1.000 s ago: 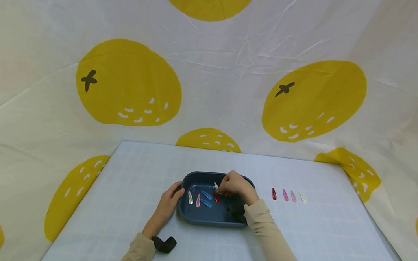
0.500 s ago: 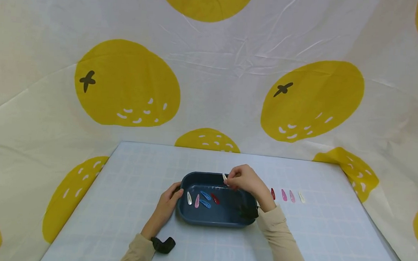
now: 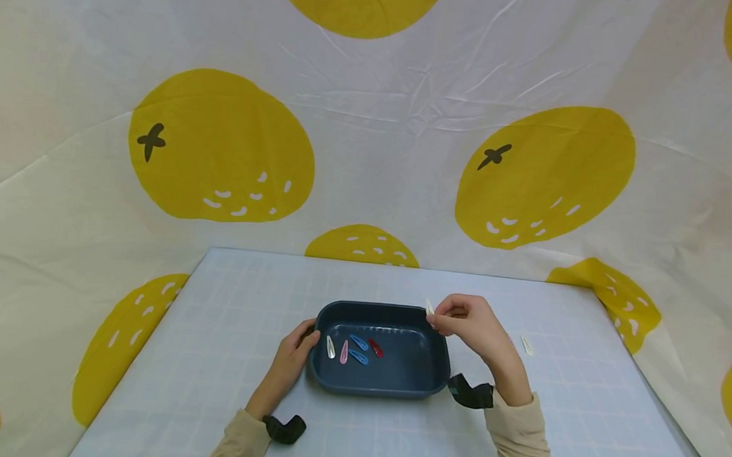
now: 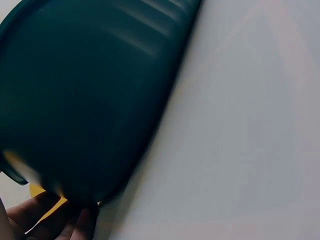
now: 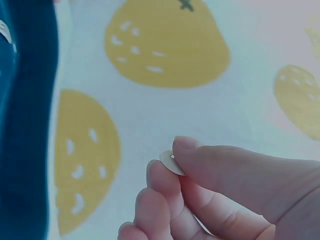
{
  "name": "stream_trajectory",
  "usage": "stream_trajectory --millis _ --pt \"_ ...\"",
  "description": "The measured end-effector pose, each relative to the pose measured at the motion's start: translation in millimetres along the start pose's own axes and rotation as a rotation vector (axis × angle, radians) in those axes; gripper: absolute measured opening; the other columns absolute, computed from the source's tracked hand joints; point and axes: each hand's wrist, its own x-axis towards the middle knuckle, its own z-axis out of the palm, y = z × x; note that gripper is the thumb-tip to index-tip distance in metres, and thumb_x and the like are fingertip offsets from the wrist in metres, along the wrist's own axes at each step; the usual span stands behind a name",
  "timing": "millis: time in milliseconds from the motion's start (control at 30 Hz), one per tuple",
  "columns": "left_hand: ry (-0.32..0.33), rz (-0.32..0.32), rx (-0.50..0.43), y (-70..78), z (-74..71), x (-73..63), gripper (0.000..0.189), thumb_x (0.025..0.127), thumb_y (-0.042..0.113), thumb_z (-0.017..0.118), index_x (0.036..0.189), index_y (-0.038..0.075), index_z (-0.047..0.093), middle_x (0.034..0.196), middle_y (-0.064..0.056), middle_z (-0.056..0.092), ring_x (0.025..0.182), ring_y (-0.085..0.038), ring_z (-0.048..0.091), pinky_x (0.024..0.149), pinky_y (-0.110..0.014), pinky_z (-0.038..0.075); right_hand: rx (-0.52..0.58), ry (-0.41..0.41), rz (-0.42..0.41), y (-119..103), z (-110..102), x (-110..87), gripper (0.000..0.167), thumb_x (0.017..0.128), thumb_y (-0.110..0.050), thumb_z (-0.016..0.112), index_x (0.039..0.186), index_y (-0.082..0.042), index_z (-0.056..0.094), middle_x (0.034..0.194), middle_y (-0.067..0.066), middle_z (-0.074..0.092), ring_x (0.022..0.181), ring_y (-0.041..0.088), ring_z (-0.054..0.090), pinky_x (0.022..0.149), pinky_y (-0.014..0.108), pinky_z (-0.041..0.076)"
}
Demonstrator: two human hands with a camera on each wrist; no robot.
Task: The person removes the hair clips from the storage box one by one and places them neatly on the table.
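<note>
A dark blue tray [image 3: 405,372] stands on the table. My left hand [image 3: 292,352] holds its left end, thumb at the rim; in the left wrist view the fingers [image 4: 35,210] lie against its outer wall. Between thumb and forefinger my right hand [image 3: 475,327] pinches a white hair clip [image 5: 171,163], above the tray's far right corner. Inside the tray, towards the left, lie a white hair clip [image 3: 331,347], a pink hair clip [image 3: 344,351], two blue hair clips [image 3: 358,357] and a red hair clip [image 3: 375,348].
One pale hair clip [image 3: 526,345] shows on the table [image 3: 580,405] right of my right hand, which hides the clips beside it. Behind the table hangs a white cloth [image 3: 382,153] printed with yellow fruit.
My right hand has lifted the white hair clip from inside the tray and carried it to the right. It now covers the red and pink clips on the table. My left hand stays put.
</note>
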Motion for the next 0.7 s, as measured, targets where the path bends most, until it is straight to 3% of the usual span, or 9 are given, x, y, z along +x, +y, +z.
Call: stream_trajectory --millis 200,467,700 --pt "0.006 -0.009 -0.002 1.0 -0.2 0.4 0.039 0.102 0.029 0.054 0.135 0.008 0.059 0.138 -0.011 0.058 0.133 -0.028 0.049 0.111 -0.050 0.035 0.015 0.092 0.015 0.5 -22.5 -24.8 0.022 0.089 -0.021 0.075 0.090 -0.001 0.068 0.077 0.009 0.069 0.069 0.023 0.062 0.055 0.030 0.046" --pt "0.017 -0.007 0.012 1.8 -1.7 1.4 0.040 0.102 0.029 0.054 0.134 0.006 0.059 0.137 -0.013 0.058 0.132 -0.029 0.049 0.111 -0.051 0.035 0.020 0.210 0.025 12.3 -50.7 -47.6 0.027 0.091 -0.024 0.074 0.097 0.002 0.068 0.081 0.008 0.072 0.074 0.024 0.065 0.068 0.031 0.052" --pt "0.008 0.005 0.009 1.4 -0.1 0.2 0.041 0.103 0.029 0.054 0.136 0.004 0.057 0.138 -0.014 0.057 0.133 -0.031 0.048 0.111 -0.053 0.034 0.100 0.286 -0.005 32.8 -75.0 -54.5 0.023 0.092 -0.016 0.072 0.098 0.005 0.068 0.082 0.001 0.073 0.069 0.018 0.066 0.067 0.026 0.055"
